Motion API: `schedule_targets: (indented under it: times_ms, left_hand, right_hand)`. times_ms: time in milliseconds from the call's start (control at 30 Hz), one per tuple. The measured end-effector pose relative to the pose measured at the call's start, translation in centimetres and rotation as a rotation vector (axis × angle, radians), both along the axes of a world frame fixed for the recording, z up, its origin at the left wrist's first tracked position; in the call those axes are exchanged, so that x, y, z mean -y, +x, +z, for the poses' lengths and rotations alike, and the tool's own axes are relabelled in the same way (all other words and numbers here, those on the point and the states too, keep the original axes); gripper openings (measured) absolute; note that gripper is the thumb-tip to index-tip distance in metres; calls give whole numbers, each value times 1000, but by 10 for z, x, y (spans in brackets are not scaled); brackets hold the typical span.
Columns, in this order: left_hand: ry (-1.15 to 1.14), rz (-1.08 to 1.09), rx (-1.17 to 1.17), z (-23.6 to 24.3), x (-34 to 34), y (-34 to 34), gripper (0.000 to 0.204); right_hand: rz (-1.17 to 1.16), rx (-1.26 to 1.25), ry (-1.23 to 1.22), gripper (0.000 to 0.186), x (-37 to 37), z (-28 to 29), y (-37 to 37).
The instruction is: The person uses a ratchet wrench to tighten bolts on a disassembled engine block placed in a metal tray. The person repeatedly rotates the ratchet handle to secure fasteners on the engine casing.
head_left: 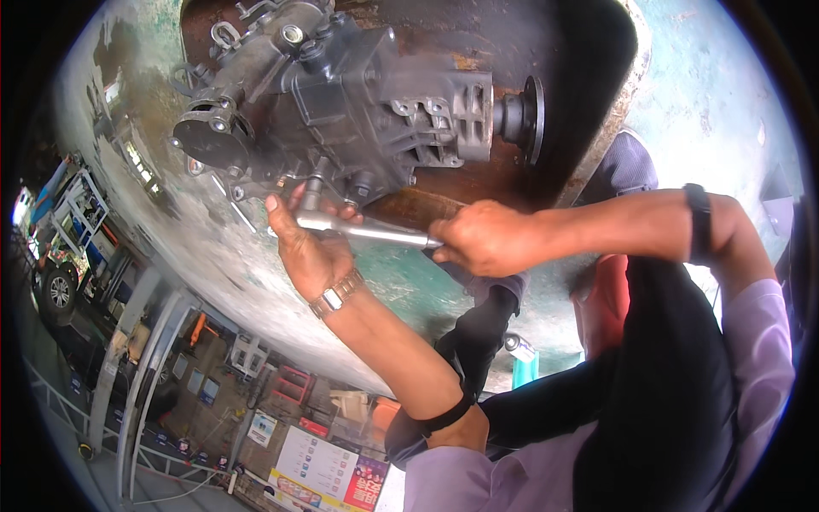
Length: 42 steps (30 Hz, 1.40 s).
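Observation:
A grey cast-metal gearbox (337, 98) lies across a brown, oily metal tray (589, 166), with a round output flange (534, 119) at its right end. A chrome socket wrench (375, 231) reaches from the housing's near side toward the right, its upright socket (314, 186) set against a fitting there. My right hand (490, 237) is closed in a fist around the wrench handle. At the other end my left hand (309, 256), palm up, curls its fingers behind the wrench head, thumb raised to the left. The fitting under the socket is hidden.
Below my right forearm are a red stool (604, 299) and a green-and-silver can (522, 358) on the worn green floor. Metal rails (141, 375), a vehicle wheel (60, 288) and a printed carton (320, 465) lie to the left and lower left.

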<state>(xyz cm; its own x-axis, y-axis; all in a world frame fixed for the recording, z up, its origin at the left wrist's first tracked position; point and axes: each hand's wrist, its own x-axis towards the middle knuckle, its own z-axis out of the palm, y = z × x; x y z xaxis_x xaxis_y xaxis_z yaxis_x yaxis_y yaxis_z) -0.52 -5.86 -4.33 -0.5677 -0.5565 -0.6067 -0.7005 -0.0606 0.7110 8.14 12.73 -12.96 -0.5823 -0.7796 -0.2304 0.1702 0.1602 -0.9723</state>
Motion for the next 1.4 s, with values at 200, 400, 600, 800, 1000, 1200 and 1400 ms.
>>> schedule_targets:
  times_ms: [200,400,600,800,1000,1200,1400]
  left_hand:
    - [52,-157,-2,2,10,-4,64]
    - [38,-30,-28,8,3,3,63]
    - [62,122,-15,13,-4,7,69]
    - [79,300,-14,1,-12,3,67]
    - [124,545,-62,2,-21,-5,52]
    - [505,599,-129,3,5,7,45]
    - [670,434,-207,-6,18,13,49]
  right_hand:
    - [142,136,-20,29,43,-5,8]
    - [112,41,17,29,7,4,-2]
    - [62,86,64,28,-32,30,-14]
    - [-206,78,-11,21,-84,51,-45]
    - [-436,-120,-210,15,-95,73,-96]
    - [-499,-248,-290,25,-80,94,-171]
    - [-667,-996,-149,19,-40,85,-224]
